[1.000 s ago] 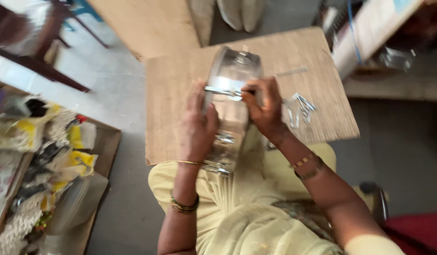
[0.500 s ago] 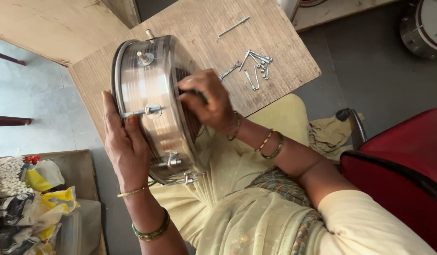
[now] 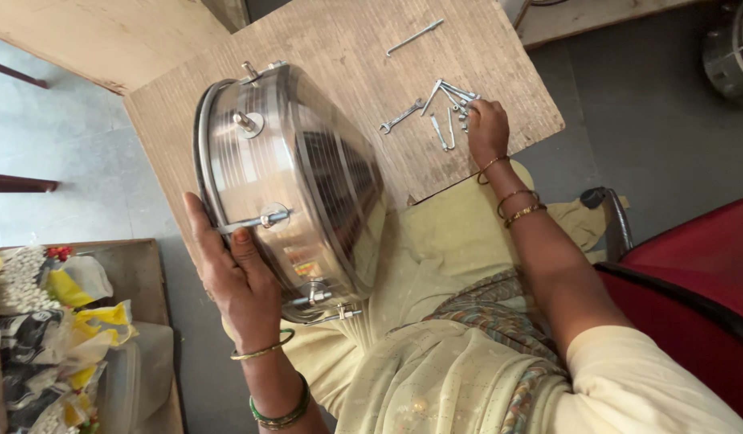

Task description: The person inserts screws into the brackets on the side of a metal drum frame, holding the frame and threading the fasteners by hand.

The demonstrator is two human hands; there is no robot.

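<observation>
Fingers of the left hand (image 3: 235, 281) wrap the rim of the steel drum shell (image 3: 287, 181) — clamped, holding it tilted on edge over the lap. Farther off, the right hand (image 3: 488, 128) reaches onto the wooden board (image 3: 339, 48), fingertips curled on the loose tension rods (image 3: 448, 100), with a small wrench (image 3: 401, 116) just beside them — drum-side.

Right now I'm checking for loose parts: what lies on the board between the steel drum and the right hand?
In the head view, a small spanner lies on the board between the drum and the right hand; otherwise bare wood.
</observation>
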